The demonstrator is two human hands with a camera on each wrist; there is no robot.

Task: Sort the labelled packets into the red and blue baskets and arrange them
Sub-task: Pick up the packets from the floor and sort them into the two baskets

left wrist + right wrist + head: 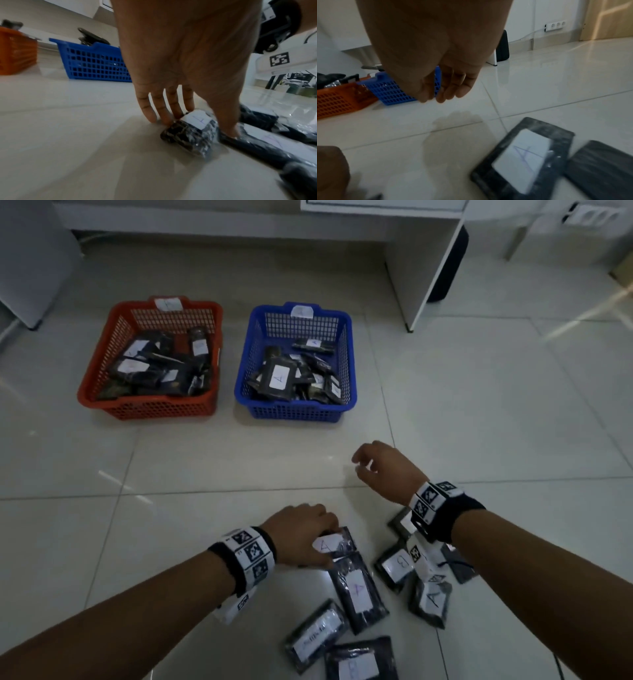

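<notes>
My left hand (pixel 329 546) pinches a small dark packet labelled A (pixel 343 542) on the floor tiles; in the left wrist view the fingers (pixel 171 115) sit on its far side and the thumb on its near side, around the packet (pixel 188 138). My right hand (pixel 359 468) hovers above bare tiles, its fingers (pixel 447 93) loosely curled and holding nothing. Several more labelled packets lie near me, among them an A (pixel 358 590), a B (pixel 397 565) and another A (pixel 432 599). The red basket (pixel 147 409) and blue basket (pixel 298 410) stand side by side farther off, both holding packets.
A white desk leg (pixel 424 268) with a black object (pixel 448 265) behind it stands at the back right. A white cabinet (pixel 30 261) is at the back left. Open tiles stretch between my hands and the baskets. The right wrist view shows a packet marked A (pixel 522 155) beside another dark packet (pixel 600 170).
</notes>
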